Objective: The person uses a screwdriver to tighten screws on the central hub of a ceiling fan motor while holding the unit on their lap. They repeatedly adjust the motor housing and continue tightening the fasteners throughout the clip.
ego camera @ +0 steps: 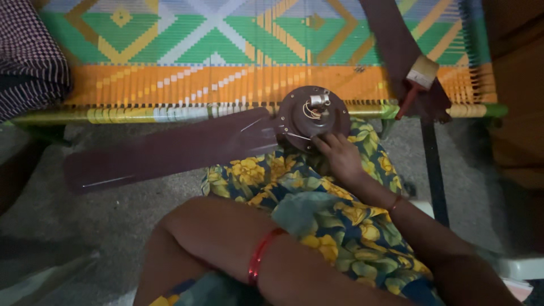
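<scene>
The brown ceiling fan hub (313, 116) is propped on the lap against the woven cot (226, 85). It is touched by the right hand (340, 154), fingers loosely curled, gripping nothing. The exposed wires (310, 110) could be snagged, or the long blade (170, 150) tipped. The left hand is hidden.

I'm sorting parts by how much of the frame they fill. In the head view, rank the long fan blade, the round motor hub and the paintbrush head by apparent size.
1. long fan blade
2. round motor hub, touched by the right hand
3. paintbrush head
All lie at a similar distance, so the order seems safe.
</scene>
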